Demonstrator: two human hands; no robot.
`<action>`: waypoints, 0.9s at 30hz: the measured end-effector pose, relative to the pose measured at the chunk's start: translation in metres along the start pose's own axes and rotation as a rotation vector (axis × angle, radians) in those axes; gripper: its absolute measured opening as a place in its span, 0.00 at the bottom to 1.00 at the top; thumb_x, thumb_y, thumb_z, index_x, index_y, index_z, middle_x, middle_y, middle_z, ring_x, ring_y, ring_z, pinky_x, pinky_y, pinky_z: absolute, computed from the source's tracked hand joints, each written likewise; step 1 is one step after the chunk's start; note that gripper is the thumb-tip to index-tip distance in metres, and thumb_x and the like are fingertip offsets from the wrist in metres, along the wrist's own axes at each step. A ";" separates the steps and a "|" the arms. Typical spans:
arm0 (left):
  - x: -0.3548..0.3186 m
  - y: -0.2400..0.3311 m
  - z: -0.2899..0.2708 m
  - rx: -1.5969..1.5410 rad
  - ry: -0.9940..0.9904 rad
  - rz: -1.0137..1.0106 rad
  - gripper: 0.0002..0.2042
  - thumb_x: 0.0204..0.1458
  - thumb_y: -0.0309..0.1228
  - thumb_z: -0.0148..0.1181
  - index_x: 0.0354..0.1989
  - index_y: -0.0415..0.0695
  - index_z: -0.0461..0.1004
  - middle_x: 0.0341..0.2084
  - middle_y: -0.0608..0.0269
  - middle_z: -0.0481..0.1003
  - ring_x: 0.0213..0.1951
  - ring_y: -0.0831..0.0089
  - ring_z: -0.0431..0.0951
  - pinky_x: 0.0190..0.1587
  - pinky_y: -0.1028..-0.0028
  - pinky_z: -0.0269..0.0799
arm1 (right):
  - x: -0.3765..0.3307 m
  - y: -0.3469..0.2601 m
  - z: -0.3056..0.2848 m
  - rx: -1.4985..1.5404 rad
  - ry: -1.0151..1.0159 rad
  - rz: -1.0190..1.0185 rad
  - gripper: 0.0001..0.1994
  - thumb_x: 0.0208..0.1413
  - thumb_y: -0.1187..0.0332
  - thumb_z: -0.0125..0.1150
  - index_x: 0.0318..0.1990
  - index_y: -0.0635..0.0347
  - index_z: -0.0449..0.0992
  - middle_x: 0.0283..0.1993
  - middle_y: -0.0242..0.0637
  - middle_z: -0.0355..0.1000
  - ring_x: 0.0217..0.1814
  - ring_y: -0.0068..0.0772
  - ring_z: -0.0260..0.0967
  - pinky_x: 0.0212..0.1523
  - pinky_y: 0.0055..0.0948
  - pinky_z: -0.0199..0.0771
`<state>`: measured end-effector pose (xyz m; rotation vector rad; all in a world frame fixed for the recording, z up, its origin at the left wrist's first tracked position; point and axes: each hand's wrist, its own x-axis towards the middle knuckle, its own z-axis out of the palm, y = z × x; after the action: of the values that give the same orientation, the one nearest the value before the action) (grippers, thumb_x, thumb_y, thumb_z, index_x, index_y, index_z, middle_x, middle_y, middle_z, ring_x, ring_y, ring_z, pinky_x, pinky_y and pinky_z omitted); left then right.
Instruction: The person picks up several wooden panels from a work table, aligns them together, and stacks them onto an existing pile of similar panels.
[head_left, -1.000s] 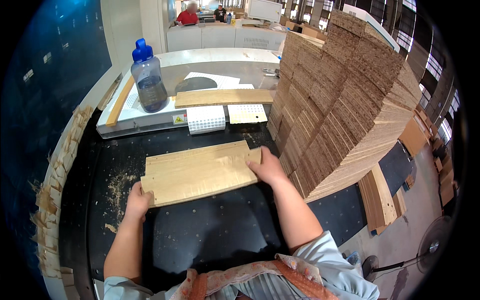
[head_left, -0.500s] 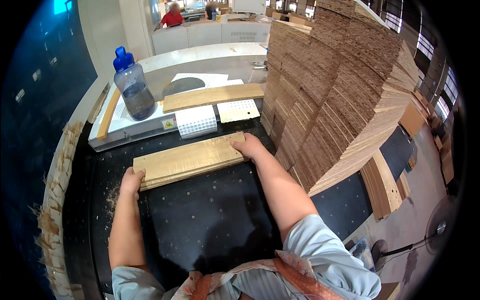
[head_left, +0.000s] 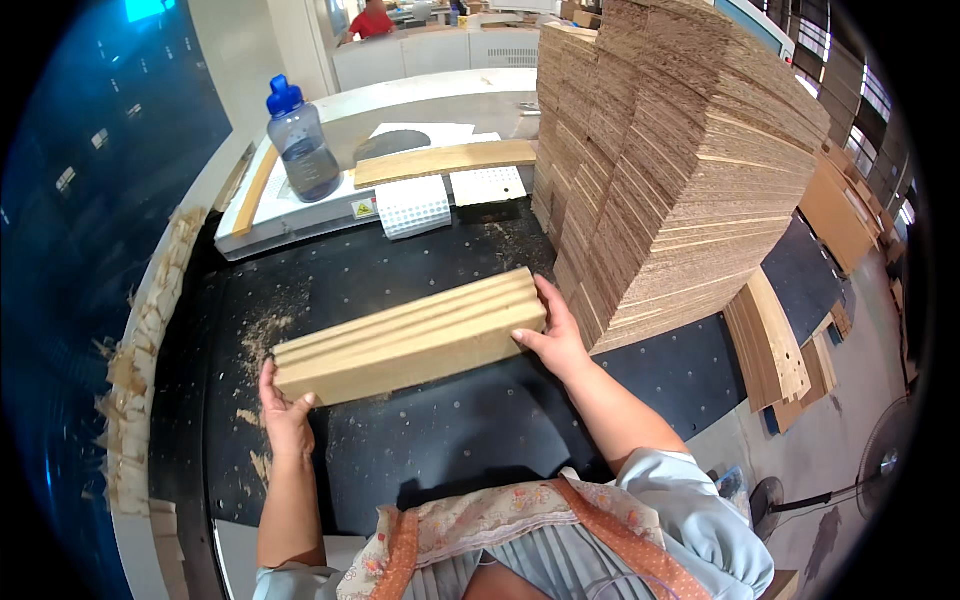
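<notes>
Between my two hands I grip a stack of wooden boards (head_left: 410, 345), several long pale pieces pressed together and tilted so their layered long edges face up. My left hand (head_left: 288, 415) clasps the left end, thumb on the near face and fingers behind the end. At the right end my right hand (head_left: 552, 330) holds on, its thumb on the near face and its fingers around the far side. Beneath the stack lies the black table surface (head_left: 450, 440) dotted with small round studs. Whether the boards touch it is hard to tell.
A tall pile of particle boards (head_left: 670, 190) stands close to the right of my right hand. Beyond are a blue-capped water bottle (head_left: 305, 155), a loose board (head_left: 445, 163) and perforated sheets (head_left: 415, 207). Sawdust (head_left: 265, 340) lies at left. More curved boards (head_left: 765, 340) sit at right.
The board stack has been tipped from lying flat to showing its layered edges, and has come nearer to me. Both hands keep hold of its ends.
</notes>
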<state>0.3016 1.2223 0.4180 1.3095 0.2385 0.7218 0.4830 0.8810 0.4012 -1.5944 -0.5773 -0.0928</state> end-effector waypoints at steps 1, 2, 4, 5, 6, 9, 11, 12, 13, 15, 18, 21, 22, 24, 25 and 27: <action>-0.007 -0.004 -0.010 0.034 -0.040 0.000 0.41 0.34 0.12 0.57 0.62 0.43 0.48 0.53 0.58 0.62 0.56 0.66 0.61 0.59 0.68 0.55 | -0.007 0.001 -0.003 0.002 -0.031 0.007 0.43 0.39 0.79 0.65 0.64 0.60 0.46 0.62 0.44 0.53 0.64 0.35 0.50 0.63 0.30 0.50; -0.012 -0.005 -0.019 0.075 -0.062 -0.008 0.43 0.34 0.11 0.56 0.63 0.45 0.46 0.53 0.57 0.62 0.56 0.66 0.62 0.58 0.67 0.58 | -0.013 0.002 -0.005 0.002 -0.061 0.017 0.43 0.38 0.80 0.65 0.64 0.60 0.46 0.62 0.45 0.52 0.65 0.37 0.49 0.63 0.31 0.50; -0.013 -0.002 -0.028 0.199 -0.130 -0.041 0.45 0.32 0.11 0.57 0.64 0.47 0.45 0.53 0.58 0.62 0.55 0.66 0.62 0.57 0.67 0.59 | -0.019 -0.002 -0.014 -0.144 -0.143 0.035 0.48 0.36 0.78 0.67 0.65 0.60 0.42 0.64 0.48 0.49 0.67 0.42 0.45 0.64 0.31 0.49; -0.010 -0.003 -0.033 0.261 -0.169 -0.059 0.46 0.32 0.10 0.57 0.64 0.48 0.44 0.53 0.58 0.62 0.55 0.65 0.62 0.57 0.67 0.59 | -0.018 -0.005 -0.016 -0.176 -0.146 0.038 0.48 0.35 0.78 0.67 0.65 0.60 0.42 0.64 0.48 0.49 0.67 0.40 0.46 0.63 0.30 0.49; -0.004 -0.001 -0.037 0.386 -0.202 0.038 0.49 0.29 0.10 0.58 0.65 0.50 0.44 0.52 0.59 0.63 0.55 0.66 0.62 0.57 0.68 0.60 | -0.016 -0.010 -0.016 -0.204 -0.151 0.037 0.49 0.35 0.79 0.67 0.65 0.60 0.41 0.65 0.47 0.49 0.66 0.38 0.47 0.63 0.29 0.49; 0.004 0.021 -0.030 0.243 -0.339 -0.248 0.50 0.27 0.10 0.59 0.65 0.49 0.45 0.52 0.60 0.63 0.55 0.66 0.63 0.57 0.69 0.58 | -0.003 -0.037 -0.018 -0.117 -0.289 0.264 0.50 0.32 0.80 0.68 0.65 0.58 0.43 0.61 0.44 0.55 0.62 0.34 0.53 0.60 0.28 0.53; 0.001 0.013 -0.027 0.142 -0.274 -0.231 0.47 0.26 0.10 0.60 0.63 0.48 0.50 0.51 0.63 0.65 0.53 0.67 0.64 0.56 0.70 0.60 | -0.001 -0.020 -0.011 0.087 -0.257 0.231 0.49 0.31 0.80 0.69 0.64 0.56 0.47 0.59 0.40 0.58 0.60 0.33 0.55 0.59 0.27 0.55; 0.003 0.004 -0.026 0.130 -0.238 -0.215 0.46 0.27 0.10 0.60 0.62 0.48 0.51 0.50 0.64 0.65 0.53 0.67 0.65 0.55 0.70 0.60 | 0.000 -0.014 -0.011 0.115 -0.227 0.218 0.47 0.32 0.80 0.69 0.64 0.57 0.48 0.58 0.40 0.59 0.60 0.33 0.56 0.59 0.27 0.56; 0.004 -0.001 -0.027 0.118 -0.200 -0.199 0.45 0.27 0.11 0.60 0.61 0.47 0.52 0.50 0.64 0.65 0.52 0.68 0.65 0.55 0.70 0.61 | 0.000 -0.007 -0.010 0.145 -0.199 0.203 0.46 0.32 0.80 0.69 0.63 0.57 0.50 0.58 0.40 0.60 0.60 0.33 0.56 0.58 0.28 0.57; 0.000 0.003 -0.022 0.162 -0.208 -0.161 0.42 0.26 0.13 0.63 0.58 0.47 0.57 0.48 0.65 0.67 0.51 0.69 0.66 0.54 0.70 0.63 | -0.006 -0.010 -0.012 0.166 -0.166 0.193 0.45 0.32 0.80 0.69 0.62 0.57 0.52 0.57 0.40 0.61 0.59 0.32 0.57 0.58 0.28 0.58; -0.010 0.016 -0.022 0.171 -0.263 -0.111 0.43 0.24 0.19 0.69 0.58 0.45 0.57 0.47 0.65 0.67 0.51 0.69 0.66 0.54 0.70 0.63 | -0.021 -0.027 -0.020 0.221 -0.167 0.228 0.43 0.32 0.82 0.68 0.61 0.58 0.54 0.56 0.38 0.62 0.59 0.31 0.57 0.57 0.28 0.59; -0.015 0.038 -0.012 0.227 -0.308 -0.021 0.44 0.25 0.22 0.70 0.59 0.44 0.56 0.47 0.63 0.67 0.51 0.70 0.67 0.55 0.71 0.61 | -0.029 -0.053 -0.037 0.161 -0.162 0.174 0.43 0.32 0.83 0.68 0.61 0.58 0.54 0.56 0.37 0.62 0.59 0.30 0.57 0.58 0.28 0.58; -0.017 0.041 -0.013 0.241 -0.336 -0.044 0.45 0.26 0.23 0.70 0.60 0.44 0.54 0.48 0.62 0.66 0.52 0.68 0.66 0.57 0.69 0.59 | -0.034 -0.052 -0.043 0.202 -0.174 0.186 0.44 0.31 0.84 0.68 0.61 0.58 0.52 0.56 0.38 0.61 0.60 0.31 0.56 0.58 0.28 0.57; -0.018 0.033 -0.026 0.354 -0.367 -0.066 0.47 0.27 0.25 0.71 0.61 0.43 0.52 0.49 0.60 0.66 0.53 0.67 0.64 0.58 0.68 0.56 | -0.042 -0.038 -0.051 0.180 -0.221 0.215 0.46 0.31 0.81 0.69 0.62 0.57 0.50 0.59 0.38 0.58 0.62 0.32 0.53 0.61 0.29 0.53; -0.020 0.031 -0.032 0.412 -0.381 -0.074 0.47 0.27 0.25 0.71 0.62 0.43 0.51 0.50 0.59 0.66 0.54 0.66 0.63 0.59 0.68 0.55 | -0.046 -0.031 -0.052 0.170 -0.245 0.226 0.48 0.30 0.80 0.70 0.63 0.57 0.49 0.60 0.38 0.57 0.63 0.33 0.51 0.62 0.29 0.51; -0.030 0.051 -0.018 0.765 -0.396 0.039 0.50 0.25 0.28 0.73 0.62 0.45 0.50 0.56 0.54 0.60 0.61 0.59 0.55 0.62 0.64 0.49 | -0.051 -0.031 -0.055 0.136 -0.283 0.252 0.50 0.30 0.79 0.70 0.64 0.57 0.46 0.63 0.41 0.53 0.66 0.34 0.47 0.63 0.30 0.49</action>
<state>0.2512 1.2226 0.4543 2.1566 0.1696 0.3876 0.4409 0.8125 0.4164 -1.5449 -0.5814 0.3590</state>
